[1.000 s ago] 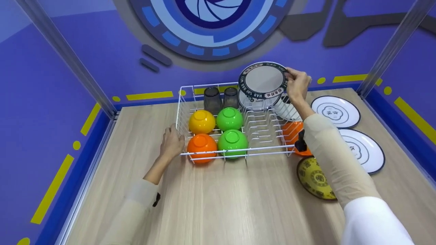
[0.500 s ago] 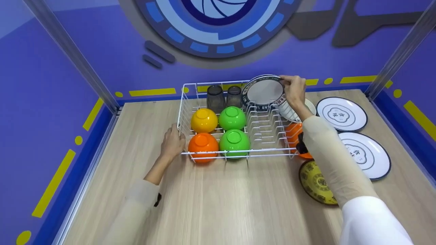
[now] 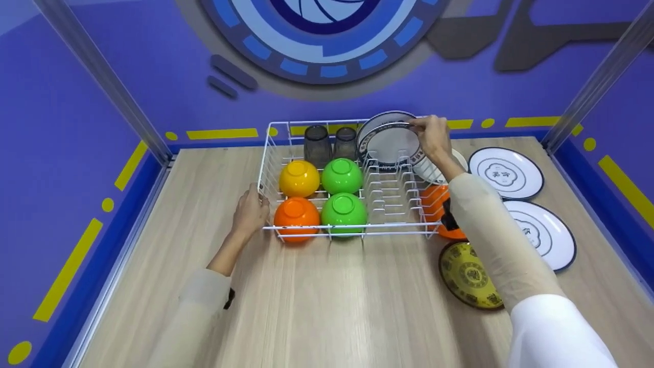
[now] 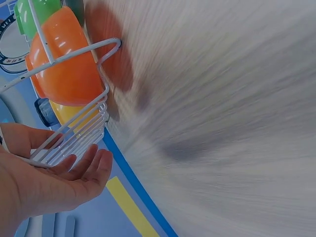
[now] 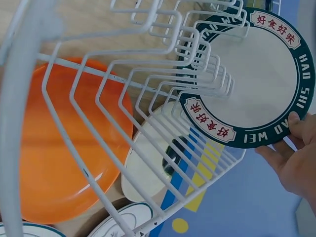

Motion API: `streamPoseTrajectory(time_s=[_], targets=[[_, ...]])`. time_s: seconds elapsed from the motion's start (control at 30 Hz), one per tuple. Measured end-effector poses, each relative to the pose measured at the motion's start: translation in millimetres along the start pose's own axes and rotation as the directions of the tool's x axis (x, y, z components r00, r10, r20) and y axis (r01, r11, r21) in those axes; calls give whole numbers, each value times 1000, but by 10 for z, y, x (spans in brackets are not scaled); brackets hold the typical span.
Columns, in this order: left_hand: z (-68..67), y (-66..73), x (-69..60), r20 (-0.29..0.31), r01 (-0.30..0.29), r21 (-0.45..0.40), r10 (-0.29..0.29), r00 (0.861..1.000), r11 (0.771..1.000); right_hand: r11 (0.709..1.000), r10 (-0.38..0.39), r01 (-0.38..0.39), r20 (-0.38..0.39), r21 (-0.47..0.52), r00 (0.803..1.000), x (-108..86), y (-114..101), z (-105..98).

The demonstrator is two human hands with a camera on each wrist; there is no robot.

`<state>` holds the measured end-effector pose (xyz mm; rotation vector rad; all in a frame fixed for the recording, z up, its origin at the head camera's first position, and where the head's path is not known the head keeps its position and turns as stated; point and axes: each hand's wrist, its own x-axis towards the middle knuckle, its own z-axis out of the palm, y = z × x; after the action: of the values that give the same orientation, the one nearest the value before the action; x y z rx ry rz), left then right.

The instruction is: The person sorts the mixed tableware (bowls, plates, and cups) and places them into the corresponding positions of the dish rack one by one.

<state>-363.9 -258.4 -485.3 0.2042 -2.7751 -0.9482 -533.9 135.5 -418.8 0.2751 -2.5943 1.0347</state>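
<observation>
My right hand [image 3: 433,137] pinches the upper right rim of a white plate [image 3: 391,145] with a dark green lettered border. The plate leans upright among the wire prongs at the back of a white dish rack [image 3: 398,225]. Behind it in the rack stands another dark-rimmed plate [image 3: 384,119], mostly hidden. In the right wrist view, thumb and fingers meet on the lettered rim. My left hand [image 3: 249,210] grips the rack's left side, thumb and loosely curled fingers on either side of the wire in the left wrist view.
In the rack's left half sit upturned bowls: yellow [image 3: 299,179], orange [image 3: 296,217] and two green [image 3: 342,175]. Two dark cups [image 3: 317,145] stand behind. Right of the rack lie an orange dish [image 5: 49,163], a cream dish [image 5: 143,168], white plates [image 3: 506,174] and a yellow plate [image 3: 467,276].
My right hand has lowered the green-bordered plate from above the rack into the prongs, in front of the other plate. My left hand keeps its grip on the rack's left side.
</observation>
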Motion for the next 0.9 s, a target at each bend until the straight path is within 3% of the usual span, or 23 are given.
streamPoseTrajectory(time_s=[0.17, 0.3, 0.47, 0.63, 0.73, 0.9], targets=[[60, -52, -85, -39, -17, -17, 16, 999, 1000, 998, -33, 35, 39, -58, 999, -31, -67, 87], [112, -90, -161, -63, -24, -16, 23, 998, 1000, 993, -72, 83, 122, -82, 990, -45, -103, 138], [99, -74, -132, -59, -13, 3, 14, 998, 1000, 992, -106, 119, 203, -52, 973, 33, -154, 96], [51, -60, -28, -46, 11, 9, -10, 999, 1000, 997, -70, 71, 226, 6, 971, 143, -93, -142], [37, -81, 2, -49, 38, 5, -38, 998, 999, 1000, -24, 22, 201, 13, 979, 165, 41, -360], [65, -104, 6, -69, 25, -16, -26, 997, 1000, 988, 86, -70, 109, -140, 990, 40, 508, -829]])
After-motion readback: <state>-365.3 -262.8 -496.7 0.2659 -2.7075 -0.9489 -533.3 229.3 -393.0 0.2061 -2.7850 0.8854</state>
